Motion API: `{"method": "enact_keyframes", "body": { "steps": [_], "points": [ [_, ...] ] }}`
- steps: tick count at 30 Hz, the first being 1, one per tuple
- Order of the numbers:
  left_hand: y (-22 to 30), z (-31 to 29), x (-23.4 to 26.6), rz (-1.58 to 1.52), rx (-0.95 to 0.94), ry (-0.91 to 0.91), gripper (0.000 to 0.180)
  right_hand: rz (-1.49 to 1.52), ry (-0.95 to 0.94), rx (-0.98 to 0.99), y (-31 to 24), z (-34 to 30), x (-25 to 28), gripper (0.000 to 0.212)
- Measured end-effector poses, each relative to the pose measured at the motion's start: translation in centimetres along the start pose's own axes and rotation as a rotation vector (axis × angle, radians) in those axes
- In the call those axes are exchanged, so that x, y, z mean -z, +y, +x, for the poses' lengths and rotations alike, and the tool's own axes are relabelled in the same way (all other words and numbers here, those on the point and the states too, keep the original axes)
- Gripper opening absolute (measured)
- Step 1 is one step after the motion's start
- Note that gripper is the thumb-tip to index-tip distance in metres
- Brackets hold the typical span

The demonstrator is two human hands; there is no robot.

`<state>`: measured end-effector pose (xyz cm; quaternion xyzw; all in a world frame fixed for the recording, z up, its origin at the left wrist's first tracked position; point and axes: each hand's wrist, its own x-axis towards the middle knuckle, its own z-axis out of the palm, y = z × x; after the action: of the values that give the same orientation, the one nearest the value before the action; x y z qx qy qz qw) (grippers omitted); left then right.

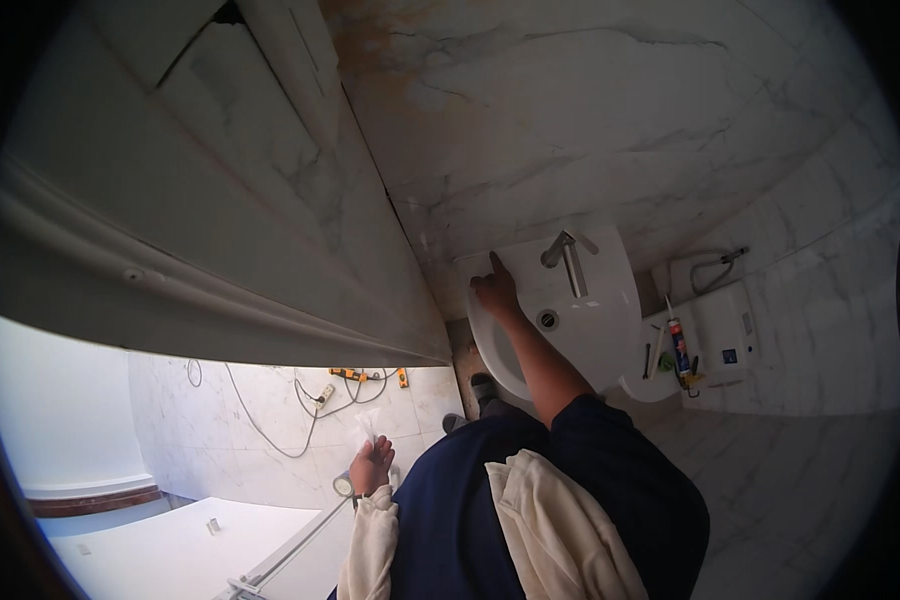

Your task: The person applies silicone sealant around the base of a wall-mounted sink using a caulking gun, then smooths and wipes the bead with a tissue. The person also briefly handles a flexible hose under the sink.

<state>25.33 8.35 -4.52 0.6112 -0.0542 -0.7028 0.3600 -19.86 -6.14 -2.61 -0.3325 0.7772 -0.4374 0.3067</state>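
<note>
My right hand (495,291) reaches over the white washbasin (595,345). Its index finger is stretched out to the basin's back left edge by the wall, with the other fingers curled and nothing visible in them. A metal tap (567,262) stands to the right of that hand, and the round drain (547,320) lies below it. Low on the left, my left hand (372,466) holds a crumpled, whitish, see-through piece (368,425), like tissue or thin plastic. Its fingers point upward, close around the piece's lower end.
A sealant tube (679,345) and small tools lie on a white surface right of the basin. A hose sprayer (727,262) hangs on the marble wall. Cables, a socket strip (324,396) and orange items (355,375) lie on the floor beyond a white door (270,230).
</note>
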Motion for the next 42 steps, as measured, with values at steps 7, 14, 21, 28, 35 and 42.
{"method": "enact_keyframes", "body": {
  "steps": [7, 14, 21, 28, 35, 42],
  "points": [
    [-0.3, -0.1, 0.0, 0.0, 0.017, 0.04, 0.049, 0.089, 0.03, -0.003, 1.2, 0.4, -0.5, 0.097],
    [-0.7, -0.2, 0.3, -0.004, 0.005, 0.017, 0.05, -0.107, 0.105, 0.027, 0.1, 0.4, -0.7, 0.099],
    [-0.7, -0.4, 0.4, -0.012, 0.004, 0.028, 0.049, -0.108, 0.085, -0.012, -1.1, 0.5, -0.9, 0.104],
    [-0.7, -0.5, 0.5, -0.015, 0.017, 0.068, 0.047, -0.144, 0.051, -0.048, -2.3, 0.6, -3.0, 0.109],
    [-0.8, -0.2, 1.1, -0.02, 0.008, 0.037, 0.049, -0.177, -0.001, -0.074, -3.4, 0.5, -3.8, 0.112],
    [-0.7, 0.0, 1.5, -0.015, 0.007, 0.034, 0.05, -0.252, -0.032, -0.064, -4.5, 0.3, -4.2, 0.108]
  ]
}}
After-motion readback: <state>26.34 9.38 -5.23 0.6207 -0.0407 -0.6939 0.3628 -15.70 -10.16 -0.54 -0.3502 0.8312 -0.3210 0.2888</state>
